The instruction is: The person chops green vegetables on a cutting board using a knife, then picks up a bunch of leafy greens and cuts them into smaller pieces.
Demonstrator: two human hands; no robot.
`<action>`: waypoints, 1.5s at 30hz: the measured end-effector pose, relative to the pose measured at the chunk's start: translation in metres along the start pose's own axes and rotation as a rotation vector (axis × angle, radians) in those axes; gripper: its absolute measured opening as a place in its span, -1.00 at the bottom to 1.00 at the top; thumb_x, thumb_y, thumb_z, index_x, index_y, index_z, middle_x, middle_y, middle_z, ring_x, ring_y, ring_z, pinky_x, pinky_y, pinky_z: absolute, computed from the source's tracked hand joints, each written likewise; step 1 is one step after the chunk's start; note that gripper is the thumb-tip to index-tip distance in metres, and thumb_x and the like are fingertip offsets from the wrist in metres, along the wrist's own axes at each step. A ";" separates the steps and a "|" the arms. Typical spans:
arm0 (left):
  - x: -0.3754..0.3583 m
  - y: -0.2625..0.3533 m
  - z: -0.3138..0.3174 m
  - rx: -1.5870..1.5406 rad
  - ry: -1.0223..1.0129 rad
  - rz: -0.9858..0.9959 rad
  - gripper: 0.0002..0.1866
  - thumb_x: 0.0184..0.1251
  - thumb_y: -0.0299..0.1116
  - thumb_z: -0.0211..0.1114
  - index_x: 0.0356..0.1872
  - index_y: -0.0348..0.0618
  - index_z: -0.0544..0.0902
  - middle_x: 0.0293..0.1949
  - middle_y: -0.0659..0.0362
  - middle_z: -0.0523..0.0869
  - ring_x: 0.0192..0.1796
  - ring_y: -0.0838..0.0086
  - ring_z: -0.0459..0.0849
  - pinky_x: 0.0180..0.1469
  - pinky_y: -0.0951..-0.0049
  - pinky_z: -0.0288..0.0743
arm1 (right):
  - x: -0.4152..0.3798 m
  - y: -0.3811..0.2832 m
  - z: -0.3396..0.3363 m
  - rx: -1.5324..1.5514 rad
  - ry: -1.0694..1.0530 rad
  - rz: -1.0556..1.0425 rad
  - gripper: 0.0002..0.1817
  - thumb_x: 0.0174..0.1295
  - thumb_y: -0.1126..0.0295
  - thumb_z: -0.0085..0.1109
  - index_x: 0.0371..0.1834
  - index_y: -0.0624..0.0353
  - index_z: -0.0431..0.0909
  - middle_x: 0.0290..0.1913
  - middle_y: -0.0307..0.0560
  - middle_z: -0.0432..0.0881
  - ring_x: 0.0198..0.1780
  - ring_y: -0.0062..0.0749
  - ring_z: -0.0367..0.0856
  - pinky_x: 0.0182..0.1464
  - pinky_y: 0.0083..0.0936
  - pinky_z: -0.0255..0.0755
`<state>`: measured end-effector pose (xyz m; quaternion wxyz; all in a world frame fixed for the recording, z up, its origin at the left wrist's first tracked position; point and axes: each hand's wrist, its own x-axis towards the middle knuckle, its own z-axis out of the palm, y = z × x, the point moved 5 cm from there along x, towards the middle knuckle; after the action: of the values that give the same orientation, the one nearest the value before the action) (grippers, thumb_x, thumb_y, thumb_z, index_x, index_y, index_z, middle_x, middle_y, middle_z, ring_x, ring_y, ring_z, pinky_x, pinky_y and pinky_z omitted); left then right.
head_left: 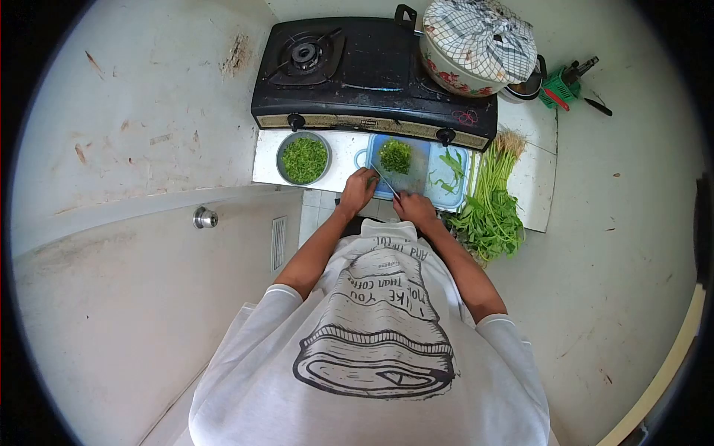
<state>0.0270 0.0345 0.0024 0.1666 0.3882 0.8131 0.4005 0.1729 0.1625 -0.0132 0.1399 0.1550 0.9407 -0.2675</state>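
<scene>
My right hand [415, 208] is closed around the handle of a knife [385, 181], whose blade slants up and left over the near edge of a blue cutting board [419, 154]. Beside the blade, my left hand [358, 190] has its fingers curled together at the board's left edge, with a bit of leafy greens showing at the fingertips. A pile of chopped greens [395, 156] sits on the board just beyond the knife. Some loose whole leaves [451, 165] lie on its right part. Left of the board stands a round bowl [280, 158] filled with chopped greens.
A black two-burner gas stove [379, 67] spans the back of the counter. On its right burner stands a floral pot [454, 74] topped with a checked cloth [483, 37]. A bunch of long-stemmed greens [494, 201] lies right of the board. A green basket [558, 88] holds utensils.
</scene>
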 end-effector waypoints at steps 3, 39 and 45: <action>-0.001 0.001 -0.001 -0.018 0.014 0.020 -0.87 0.30 -0.55 0.36 -0.16 -0.29 0.74 -0.20 -0.11 0.73 -0.11 -0.10 0.72 0.01 0.05 0.62 | 0.007 -0.004 0.002 0.013 0.012 0.007 -0.55 0.49 0.03 0.07 -0.14 0.26 0.67 -0.39 0.31 0.75 -0.33 0.31 0.77 -0.19 0.12 0.68; -0.004 -0.002 -0.001 -0.016 0.055 -0.003 -0.88 0.27 -0.59 0.40 -0.19 -0.25 0.76 -0.24 -0.06 0.67 -0.16 -0.04 0.71 -0.07 0.09 0.59 | 0.007 -0.004 -0.006 -0.009 0.027 -0.008 -0.58 0.47 0.09 0.09 -0.21 0.30 0.68 -0.37 0.26 0.78 -0.30 0.15 0.82 -0.17 0.04 0.70; -0.003 0.003 -0.004 -0.017 0.044 -0.022 -0.89 0.27 -0.58 0.41 -0.19 -0.27 0.75 -0.24 -0.07 0.66 -0.17 -0.05 0.70 -0.07 0.09 0.59 | 0.009 -0.005 -0.001 -0.036 0.012 -0.063 -0.56 0.48 0.08 0.07 -0.19 0.30 0.67 -0.39 0.28 0.76 -0.33 0.22 0.80 -0.20 0.07 0.69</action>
<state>0.0280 0.0313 0.0075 0.1564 0.3691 0.8173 0.4139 0.1626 0.1609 -0.0130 0.1287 0.1242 0.9505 -0.2539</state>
